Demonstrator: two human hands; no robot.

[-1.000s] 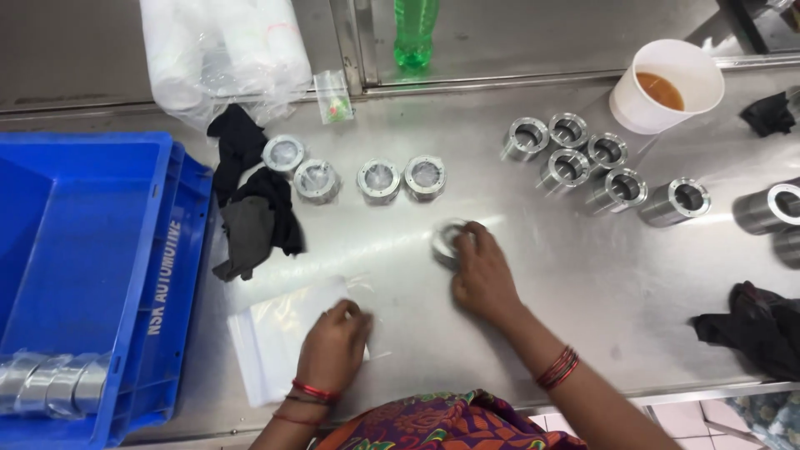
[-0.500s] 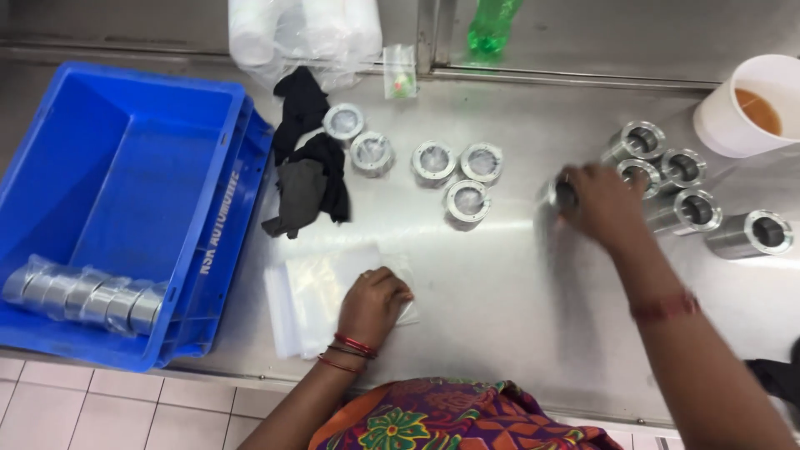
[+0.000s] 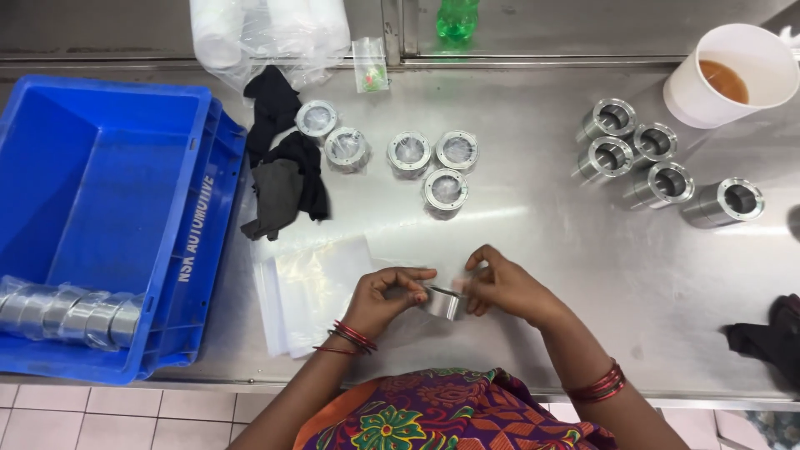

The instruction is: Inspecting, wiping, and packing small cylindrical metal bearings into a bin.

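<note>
The left hand (image 3: 387, 293) and the right hand (image 3: 502, 287) are meeting low over the steel table (image 3: 533, 250), both closing their fingers on one metal ring part (image 3: 442, 302) held between them, the left hand pinching its left end and the right hand gripping its right end. The part is lying sideways in the grasp, just above the table surface.

Far to the left of the hands, a blue crate (image 3: 108, 225) is sitting at the table edge, holding a wrapped row of metal parts (image 3: 71, 312) in its near corner. Just left of the left hand, a stack of clear plastic bags (image 3: 312, 287) is lying flat, touching or passing under that hand's wrist. Beyond the bags, dark cloths (image 3: 283, 162) are lying bunched. Directly beyond the hands, five wrapped ring parts (image 3: 410, 154) are standing in a loose cluster. Beyond and right of the right hand, five bare metal cylinders (image 3: 658, 162) are grouped close together, with a white cup of brown liquid (image 3: 733, 71) farther back. Right of the right hand, another dark cloth (image 3: 771, 337) is resting near the table edge.
</note>
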